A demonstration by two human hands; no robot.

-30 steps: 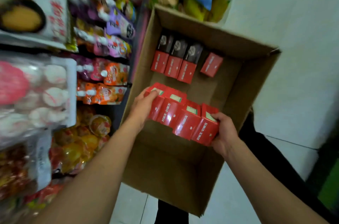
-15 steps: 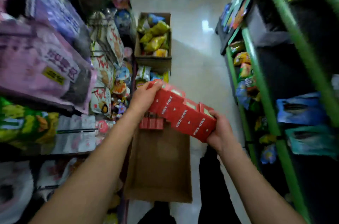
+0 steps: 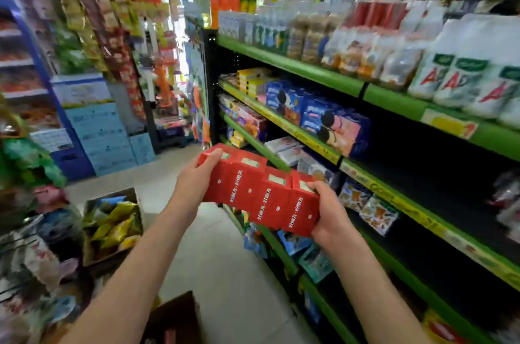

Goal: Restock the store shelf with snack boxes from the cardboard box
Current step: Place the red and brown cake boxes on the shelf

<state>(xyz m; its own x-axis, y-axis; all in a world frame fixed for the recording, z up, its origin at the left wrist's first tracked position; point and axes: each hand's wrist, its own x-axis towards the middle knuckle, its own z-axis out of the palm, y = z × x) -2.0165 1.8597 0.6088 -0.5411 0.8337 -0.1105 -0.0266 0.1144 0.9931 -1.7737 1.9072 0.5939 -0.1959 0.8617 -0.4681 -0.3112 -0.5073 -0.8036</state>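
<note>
Left hand and right hand clamp a row of four small red cardboard snack boxes from either end, w/ the boxes pressed side by side between the palms. Left fingers curl over the top far corner of the end box; right thumb lies across the top of the near-end box and the palm cups its side. Judged reason: squeezing inward from both ends is the only way to carry loose boxes as one block, since nothing else ties them together. Row tilts, left end higher, and the boxes step slightly out of line, so the middle ones prob. hang on friction alone and could drop out if the squeeze eases.

Block is held in mid-air in the aisle, just in front of the green-edged metal shelf unit on the right, not touching it. The dark bare stretch of shelf right of the boxes looks like the likely slot, though I can't tell for sure which tier is meant. Blue cookie packs sit one tier up, white bags w/ red lettering on the top tier.

Brown cardboard box shows only as a corner at the bottom edge, below the arms; contents not visible. Another open carton of yellow snack bags sits on the floor at left. Step in hand, as I read it: mid-transfer, box to shelf.
</note>
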